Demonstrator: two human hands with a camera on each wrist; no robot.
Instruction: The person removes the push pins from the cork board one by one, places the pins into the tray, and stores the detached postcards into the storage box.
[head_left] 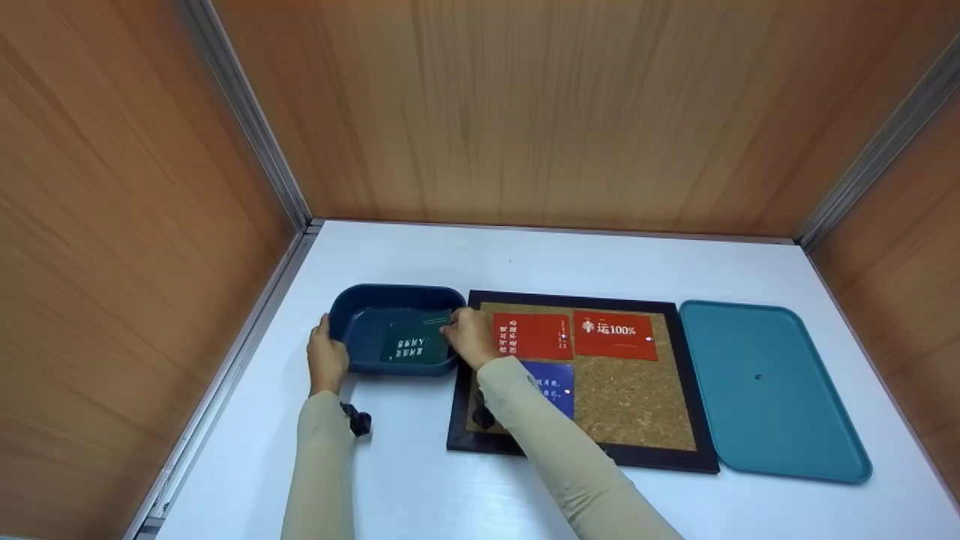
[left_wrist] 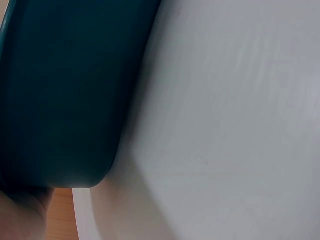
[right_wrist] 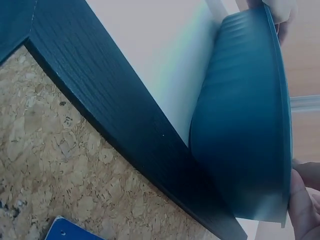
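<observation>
Left hand (head_left: 327,358) is gripping the left rim of the dark blue bin (head_left: 352,319), fingers curled over the edge. Right hand (head_left: 471,337) is sitting at the bin's right rim, fingers apparently pinching the dark green card (head_left: 415,339), though the contact is small in the head view. Card is lying inside the bin, leaning on the right wall, long axis running roughly left-right, text reading sideways. Bin is sitting on the white desk (head_left: 420,465), touching the left frame of the cork board (head_left: 622,390). Two red cards (head_left: 609,334) and a blue card (head_left: 553,386) are lying on the board. Teal tray (head_left: 765,420) is lying right of it.
</observation>
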